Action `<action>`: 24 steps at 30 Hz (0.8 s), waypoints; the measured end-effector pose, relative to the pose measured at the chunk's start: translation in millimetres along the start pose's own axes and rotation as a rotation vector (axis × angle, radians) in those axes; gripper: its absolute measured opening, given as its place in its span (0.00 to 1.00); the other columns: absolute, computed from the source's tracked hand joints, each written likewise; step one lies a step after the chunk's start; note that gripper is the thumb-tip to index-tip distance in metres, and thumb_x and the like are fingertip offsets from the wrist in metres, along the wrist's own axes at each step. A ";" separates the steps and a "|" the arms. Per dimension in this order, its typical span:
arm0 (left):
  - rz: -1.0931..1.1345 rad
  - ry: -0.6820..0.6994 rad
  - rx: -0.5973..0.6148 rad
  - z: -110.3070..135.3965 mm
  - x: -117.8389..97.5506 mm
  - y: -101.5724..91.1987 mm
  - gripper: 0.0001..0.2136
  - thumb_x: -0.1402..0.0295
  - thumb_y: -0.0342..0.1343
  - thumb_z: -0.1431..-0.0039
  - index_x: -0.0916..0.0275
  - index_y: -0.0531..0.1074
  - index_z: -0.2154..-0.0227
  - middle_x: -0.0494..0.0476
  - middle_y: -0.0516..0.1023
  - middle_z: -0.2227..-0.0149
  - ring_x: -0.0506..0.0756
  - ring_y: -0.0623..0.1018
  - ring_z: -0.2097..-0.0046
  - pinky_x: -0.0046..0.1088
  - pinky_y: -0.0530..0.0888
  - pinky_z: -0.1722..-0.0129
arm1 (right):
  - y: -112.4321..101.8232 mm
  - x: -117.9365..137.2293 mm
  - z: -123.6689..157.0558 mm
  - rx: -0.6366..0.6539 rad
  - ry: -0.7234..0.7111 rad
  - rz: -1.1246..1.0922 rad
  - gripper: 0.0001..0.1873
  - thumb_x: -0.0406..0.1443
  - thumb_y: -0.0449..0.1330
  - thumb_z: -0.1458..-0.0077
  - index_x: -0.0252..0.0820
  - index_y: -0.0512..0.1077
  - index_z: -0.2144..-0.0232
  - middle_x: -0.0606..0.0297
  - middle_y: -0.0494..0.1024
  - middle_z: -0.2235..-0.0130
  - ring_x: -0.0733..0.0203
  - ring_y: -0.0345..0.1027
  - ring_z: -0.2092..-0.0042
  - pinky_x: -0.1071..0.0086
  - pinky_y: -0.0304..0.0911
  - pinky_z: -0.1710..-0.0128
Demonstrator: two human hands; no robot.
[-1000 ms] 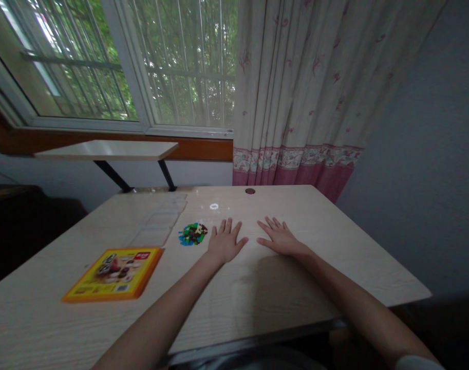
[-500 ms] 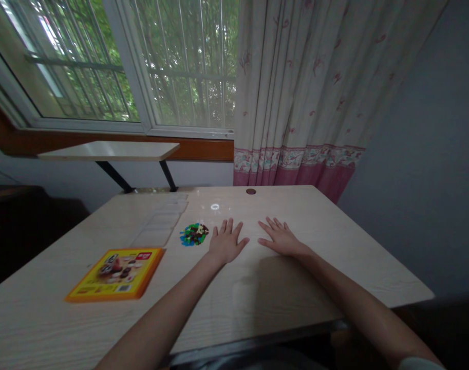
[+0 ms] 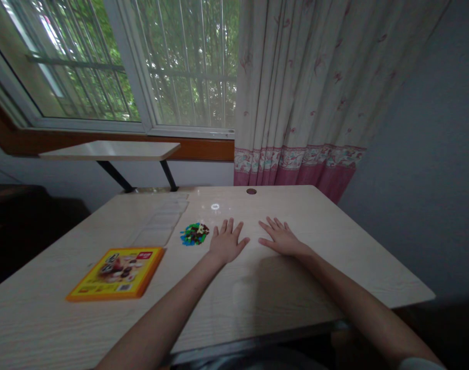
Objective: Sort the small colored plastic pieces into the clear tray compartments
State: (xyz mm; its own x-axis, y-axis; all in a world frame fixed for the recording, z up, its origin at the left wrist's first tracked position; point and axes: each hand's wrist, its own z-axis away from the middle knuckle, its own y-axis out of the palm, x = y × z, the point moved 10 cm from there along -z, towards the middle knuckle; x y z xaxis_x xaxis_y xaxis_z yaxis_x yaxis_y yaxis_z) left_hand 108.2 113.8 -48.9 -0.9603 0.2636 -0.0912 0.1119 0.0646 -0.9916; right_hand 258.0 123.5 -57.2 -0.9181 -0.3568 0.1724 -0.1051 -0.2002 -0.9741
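The head-worn camera looks from above the near edge of the tabletop (image 3: 345, 246), facing forward and down. Its view takes the tabletop at close range, window (image 3: 188, 61) and curtain (image 3: 292, 87) farther off.

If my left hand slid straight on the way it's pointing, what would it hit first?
Likely the curtain behind the desk, after your left hand passes near the round hole; depth there is hard to judge.

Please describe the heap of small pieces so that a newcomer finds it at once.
On the pale table, find the person's left hand, palm down. The heap of small pieces lies just left of it, beyond and right of the yellow box. Unlike the box, it is many tiny bits, blue, green, brown and cream.
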 end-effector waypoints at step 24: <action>0.001 0.014 -0.014 -0.6 -0.4 0.3 0.31 0.45 0.31 0.44 0.55 0.48 0.41 0.64 0.47 0.38 0.66 0.48 0.38 0.53 0.50 0.45 | 1.5 -1.1 -2.1 -0.017 -0.013 -0.018 0.40 0.61 0.37 0.50 0.52 0.40 0.39 0.59 0.37 0.36 0.44 0.29 0.37 0.46 0.29 0.43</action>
State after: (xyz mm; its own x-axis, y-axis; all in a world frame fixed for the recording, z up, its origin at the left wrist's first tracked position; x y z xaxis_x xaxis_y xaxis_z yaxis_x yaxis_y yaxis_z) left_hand 108.7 114.3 -49.2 -0.9565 0.2773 -0.0911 0.1169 0.0781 -0.9901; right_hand 258.1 125.4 -59.1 -0.9111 -0.3647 0.1922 -0.1287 -0.1911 -0.9731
